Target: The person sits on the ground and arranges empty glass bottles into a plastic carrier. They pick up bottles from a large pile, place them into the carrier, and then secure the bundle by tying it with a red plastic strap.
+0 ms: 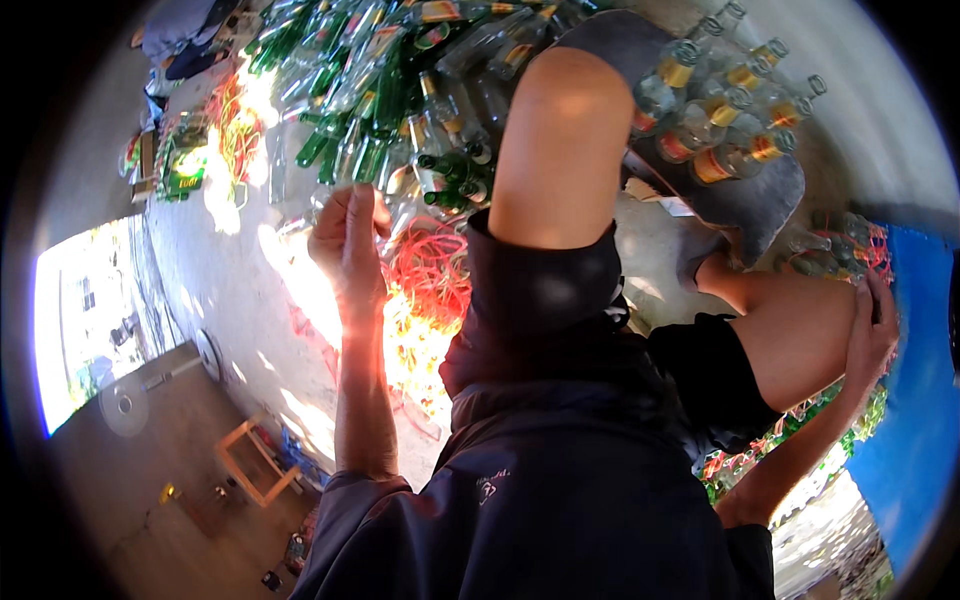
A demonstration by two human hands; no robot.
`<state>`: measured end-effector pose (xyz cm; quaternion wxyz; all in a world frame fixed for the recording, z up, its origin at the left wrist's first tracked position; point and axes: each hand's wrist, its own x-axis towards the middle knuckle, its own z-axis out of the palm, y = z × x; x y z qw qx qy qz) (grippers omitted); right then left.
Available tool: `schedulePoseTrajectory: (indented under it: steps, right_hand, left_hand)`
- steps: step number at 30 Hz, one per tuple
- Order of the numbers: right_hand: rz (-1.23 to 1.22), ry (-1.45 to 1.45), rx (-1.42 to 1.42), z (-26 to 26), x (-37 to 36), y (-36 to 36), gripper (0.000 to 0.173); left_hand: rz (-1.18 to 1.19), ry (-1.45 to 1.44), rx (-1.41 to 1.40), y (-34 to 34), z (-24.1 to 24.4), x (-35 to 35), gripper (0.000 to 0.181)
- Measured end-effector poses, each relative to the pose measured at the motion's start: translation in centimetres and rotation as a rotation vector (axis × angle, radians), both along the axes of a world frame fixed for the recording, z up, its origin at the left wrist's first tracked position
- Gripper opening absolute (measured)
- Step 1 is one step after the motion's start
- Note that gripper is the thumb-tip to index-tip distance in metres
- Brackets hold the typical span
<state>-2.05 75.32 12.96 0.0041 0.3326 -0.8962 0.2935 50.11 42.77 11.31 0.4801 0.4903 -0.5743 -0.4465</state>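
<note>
My left hand [350, 240] is raised with its fingers curled and thumb uppermost, in front of a heap of green and clear glass bottles [367, 82]. Its palm side is hidden, so I cannot tell whether it holds anything. Tangled red plastic strapping [427, 259] lies on the floor just beside it. My right hand [874, 322] rests on my bent right knee with no object visible in it. Ahead of that knee, several clear glass bottles [724, 112] with yellow neck labels stand upright on a dark, curved-edged board [757, 199].
More strapped bottles [840, 244] stand by a blue panel [915, 360] on the right. A green crate [180, 161] and another strapping pile [232, 124] lie at far left, near a person [180, 34]. A wooden frame [251, 461] and a fan [208, 354] stand lower left.
</note>
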Motion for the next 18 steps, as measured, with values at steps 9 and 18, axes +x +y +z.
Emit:
schedulePoseTrajectory:
  steps: [9, 18]
  right_hand:
    - [0.018, -0.001, 0.015, -0.3, -0.3, 0.4, 0.028]
    - [-0.031, -0.153, -0.01, -0.5, 0.3, -0.6, 0.035]
  left_hand:
    - [0.14, -0.292, 0.285, 5.8, -19.4, 13.6, 0.021]
    - [0.008, -0.717, 0.379, 5.9, -30.6, 17.9, 0.026]
